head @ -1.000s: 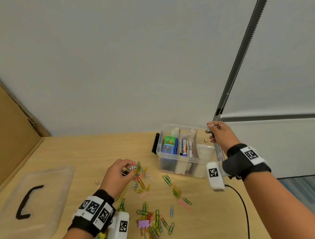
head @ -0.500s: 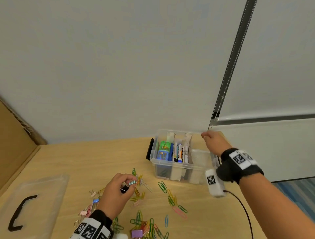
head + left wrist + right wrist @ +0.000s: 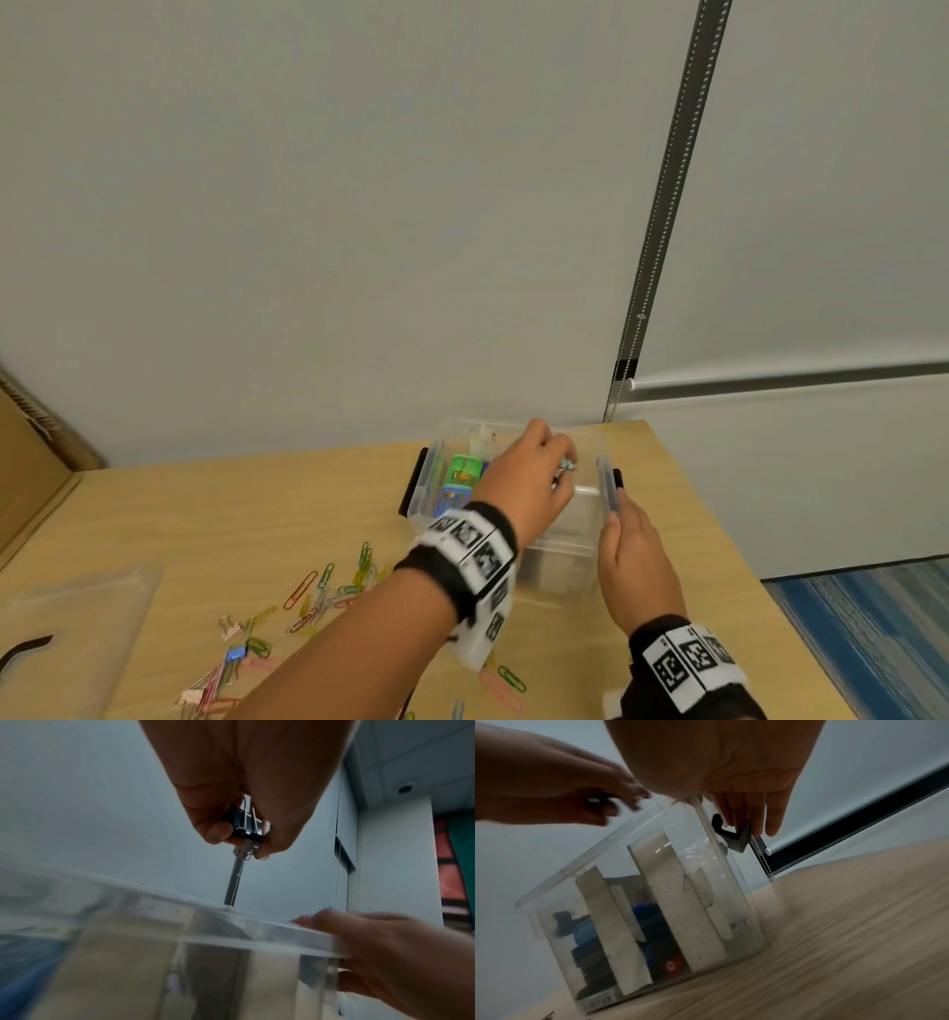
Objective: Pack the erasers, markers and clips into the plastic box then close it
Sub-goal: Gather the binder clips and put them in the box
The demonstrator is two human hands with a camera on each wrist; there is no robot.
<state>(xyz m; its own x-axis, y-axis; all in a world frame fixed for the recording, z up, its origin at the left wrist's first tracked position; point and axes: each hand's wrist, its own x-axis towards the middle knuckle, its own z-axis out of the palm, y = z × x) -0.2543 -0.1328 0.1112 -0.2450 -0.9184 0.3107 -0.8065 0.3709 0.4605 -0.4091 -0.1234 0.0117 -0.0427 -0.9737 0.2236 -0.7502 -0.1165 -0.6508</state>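
Observation:
The clear plastic box [image 3: 560, 570] stands open at the back of the table, with card dividers and a green and blue pack [image 3: 464, 473] inside. My left hand [image 3: 565, 467] hovers over the box's right compartment. It pinches a black binder clip [image 3: 246, 829] together with a small pale one; the markers are hidden behind it. My right hand [image 3: 616, 506] holds the box's right end, thumb on the rim, fingers [image 3: 746, 825] on the black latch [image 3: 734, 837]. Coloured paper clips [image 3: 328, 591] and small binder clips [image 3: 231, 658] lie scattered in front.
The clear lid [image 3: 77, 642] with its black handle lies flat at the front left. A cardboard panel [image 3: 31, 462] stands at the left edge. A bead chain [image 3: 662, 205] hangs down the wall behind the box. The table's right edge runs close past my right hand.
My left hand rose from the clip pile and moved right over the box, carrying the binder clips. My right hand dropped from above the box to its right end.

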